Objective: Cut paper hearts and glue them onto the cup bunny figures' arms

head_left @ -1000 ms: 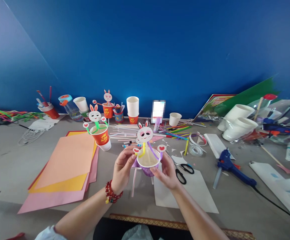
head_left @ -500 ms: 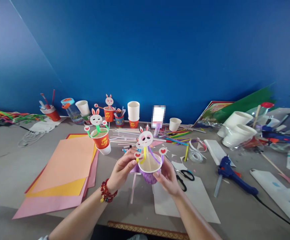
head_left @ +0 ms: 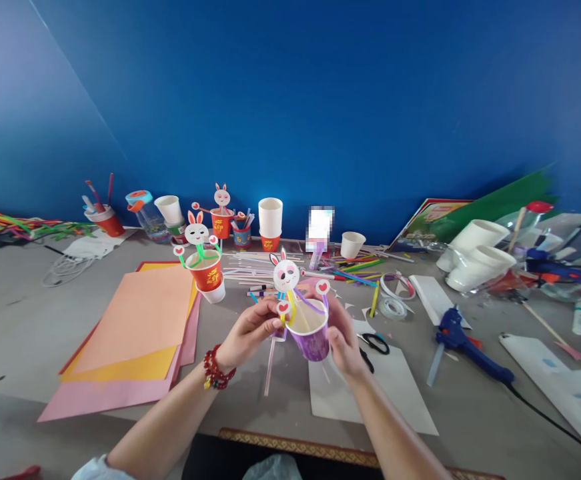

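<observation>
A purple-coloured paper cup [head_left: 311,343] is held above the table between my two hands. From its mouth rise bent straws, yellow and purple, with a white paper rabbit face [head_left: 286,275] on top. Two round heart pieces [head_left: 323,287] sit on the straw ends. My left hand [head_left: 255,328] pinches the yellow straw [head_left: 291,313] just below the left heart. Wrapped round the cup's right side is my right hand [head_left: 344,340], some of its fingers hidden behind the cup. Another purple item, mostly hidden, is behind my left fingers.
A red cup with a rabbit [head_left: 205,269] stands left, beside stacked coloured paper [head_left: 135,320]. Scissors [head_left: 375,343] lie on white paper [head_left: 370,400]. At right are a blue glue gun [head_left: 470,347] and bagged white cups [head_left: 480,267]. Loose straws [head_left: 250,274] lie behind my hands.
The purple cup has tipped, its mouth leaning left, and the rabbit face has swung left and slightly up. My right hand has shifted round the cup's side. The view has moved slightly.
</observation>
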`<state>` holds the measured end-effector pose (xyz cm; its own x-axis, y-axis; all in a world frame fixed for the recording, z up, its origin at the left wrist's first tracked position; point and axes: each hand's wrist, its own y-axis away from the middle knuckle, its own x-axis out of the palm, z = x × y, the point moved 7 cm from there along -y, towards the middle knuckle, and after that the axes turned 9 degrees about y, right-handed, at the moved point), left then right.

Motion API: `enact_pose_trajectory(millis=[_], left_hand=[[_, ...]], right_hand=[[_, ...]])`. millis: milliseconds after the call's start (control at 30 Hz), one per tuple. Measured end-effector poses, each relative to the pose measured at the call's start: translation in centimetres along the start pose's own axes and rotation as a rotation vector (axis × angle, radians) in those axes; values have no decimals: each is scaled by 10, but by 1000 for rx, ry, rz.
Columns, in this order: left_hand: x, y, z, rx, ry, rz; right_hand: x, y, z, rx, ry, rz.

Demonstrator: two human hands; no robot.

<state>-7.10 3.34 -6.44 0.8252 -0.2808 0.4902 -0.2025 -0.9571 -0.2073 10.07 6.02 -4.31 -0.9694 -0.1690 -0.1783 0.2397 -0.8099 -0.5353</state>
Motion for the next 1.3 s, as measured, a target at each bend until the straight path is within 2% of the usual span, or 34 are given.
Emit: enact_pose_trajectory(millis=[100,133,167,233,333,500,633,867,1133,1300], left_hand=[[3,0,1,-13,-17,-5],[5,1,1,-12,-31,-3],[8,1,-1,-1,-57,1],[15,3,-9,64,-160,16],[28,7,-27,241,-421,62],[46,17,-43,512,-757,150],[50,23,-45,637,-926,177],[54,27,-47,701,-999,185],[56,27,-45,690,-993,222],[57,27,-45,690,-986,230]], right_hand=[[-30,3,33,-151,231,-318],[-35,5,50,-234,319,-379],[-35,7,67,-317,409,-379],[-22,7,94,-421,578,-222],[-2,7,112,-407,719,-42],[10,12,112,-357,752,-17],[7,16,105,-332,675,-55],[5,13,101,-321,587,37],[1,16,91,-234,527,76],[1,14,96,-210,454,119]])
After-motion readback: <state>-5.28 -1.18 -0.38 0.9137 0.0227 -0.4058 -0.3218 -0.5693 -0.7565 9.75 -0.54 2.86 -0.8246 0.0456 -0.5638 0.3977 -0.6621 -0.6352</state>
